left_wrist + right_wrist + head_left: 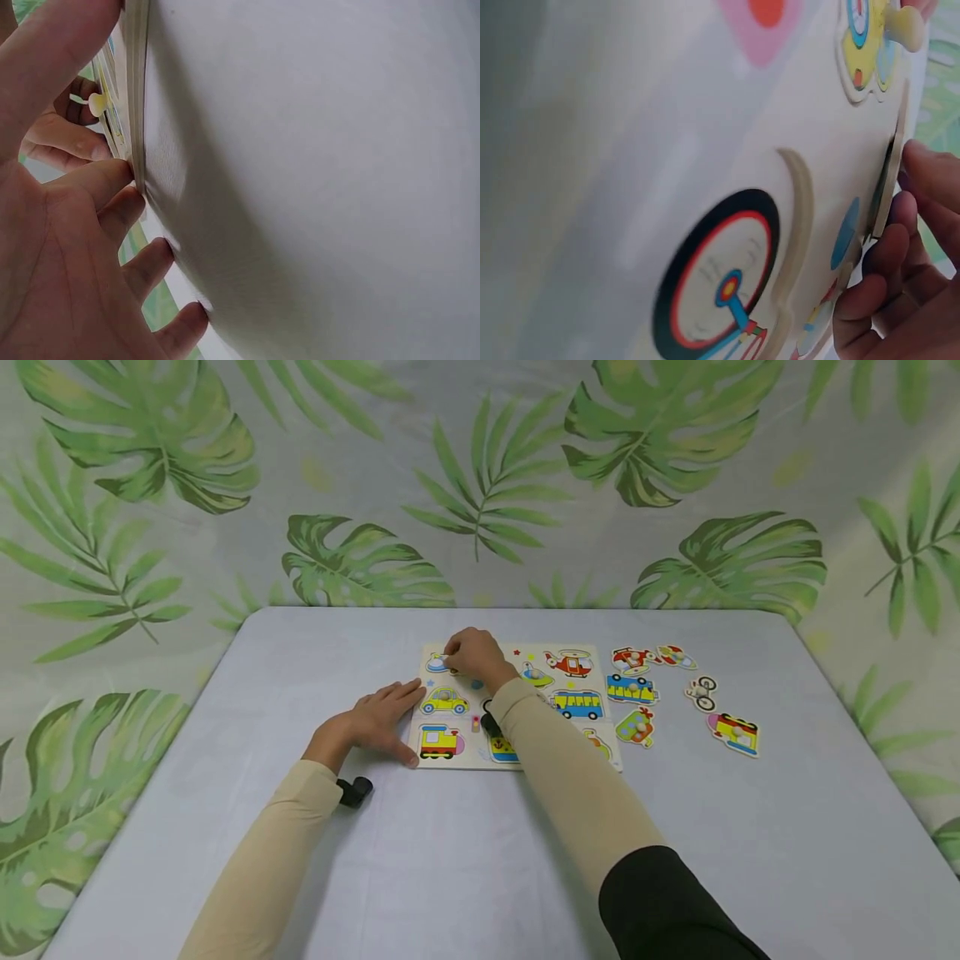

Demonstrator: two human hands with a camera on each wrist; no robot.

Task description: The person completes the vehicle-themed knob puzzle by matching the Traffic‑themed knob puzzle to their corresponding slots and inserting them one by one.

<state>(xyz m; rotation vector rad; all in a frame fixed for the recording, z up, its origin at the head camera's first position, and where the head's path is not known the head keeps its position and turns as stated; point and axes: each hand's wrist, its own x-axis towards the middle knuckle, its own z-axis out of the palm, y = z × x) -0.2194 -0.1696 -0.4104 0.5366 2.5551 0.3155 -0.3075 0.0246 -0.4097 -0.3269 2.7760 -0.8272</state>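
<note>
A wooden puzzle board (476,748) with printed vehicles lies on the table. My left hand (378,718) spreads its fingers along the board's left edge; in the left wrist view its fingertips touch that edge and the cloth. At the upper left of the board, my right hand (480,658) pinches a thin puzzle piece (889,187), seen edge-on and tilted in the right wrist view; its picture is mostly hidden. Just below that spot sits a yellow car piece (445,700) with a knob (905,28). The printed bicycle wheel (720,277) shows in a recess.
Right of the board lie several loose pieces: a helicopter (630,660), a bus (632,690), a green-and-yellow piece (636,727), a red-and-yellow piece (677,657), a bicycle (703,693) and a train (735,733). A leaf-patterned cloth (487,485) hangs behind the table.
</note>
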